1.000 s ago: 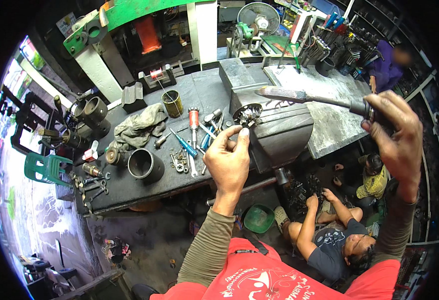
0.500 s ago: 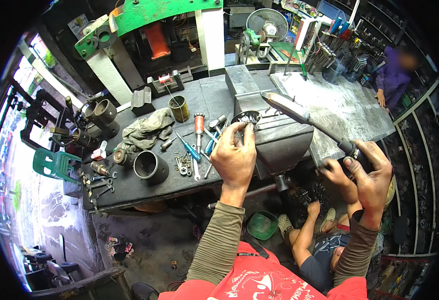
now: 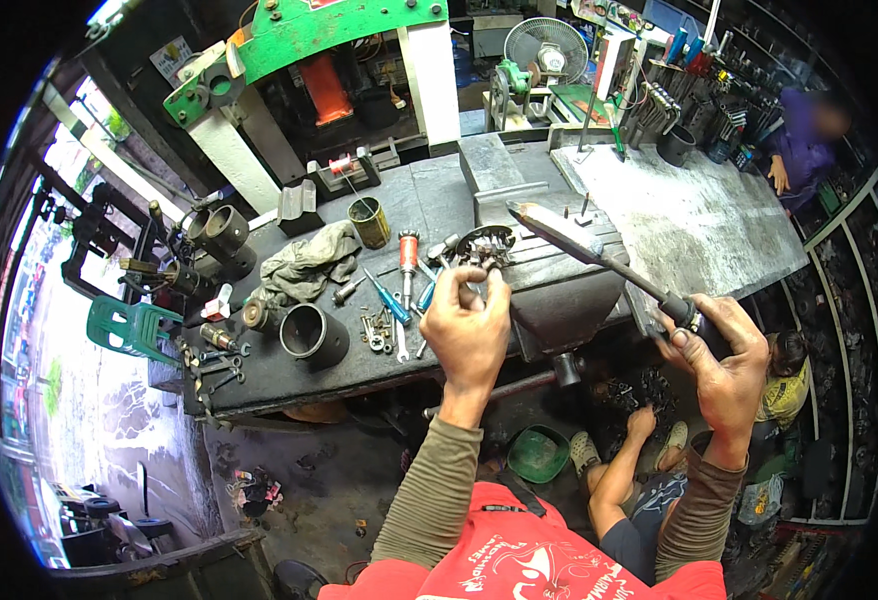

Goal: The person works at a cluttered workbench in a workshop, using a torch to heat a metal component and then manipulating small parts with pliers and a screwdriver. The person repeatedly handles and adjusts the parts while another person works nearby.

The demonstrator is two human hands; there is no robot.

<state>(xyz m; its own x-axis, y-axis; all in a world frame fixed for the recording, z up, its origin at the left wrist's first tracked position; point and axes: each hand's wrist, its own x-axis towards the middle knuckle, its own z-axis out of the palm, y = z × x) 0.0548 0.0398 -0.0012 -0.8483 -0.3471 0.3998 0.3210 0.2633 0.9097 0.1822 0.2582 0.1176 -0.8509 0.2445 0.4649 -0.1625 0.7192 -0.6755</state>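
Observation:
My right hand [image 3: 724, 365] is wrapped round the dark handle of a large soldering iron [image 3: 584, 248]. Its thick, pointed, copper-coloured tip slants up to the left, above the vise [image 3: 564, 305]. My left hand [image 3: 469, 325] is raised with thumb and fingers pinched together at the near edge of a round, dark metal part [image 3: 489, 243] with small pieces inside. Whatever sits between those fingertips is too small to make out. The iron's tip is apart from my left hand and close to the right side of the round part.
Left on the bench lie a red-handled tool [image 3: 408, 255], a blue screwdriver [image 3: 387, 295], a wrench [image 3: 401, 340], a rag [image 3: 309, 262], a tin can [image 3: 368, 222] and a metal cylinder [image 3: 314, 335]. A person [image 3: 619, 480] crouches below right; another [image 3: 809, 150] stands far right.
The soldering iron has shifted a little left and down with my right hand. My view has turned slightly, and more of the round part shows above my left fingertips. Smoke at the right has gone.

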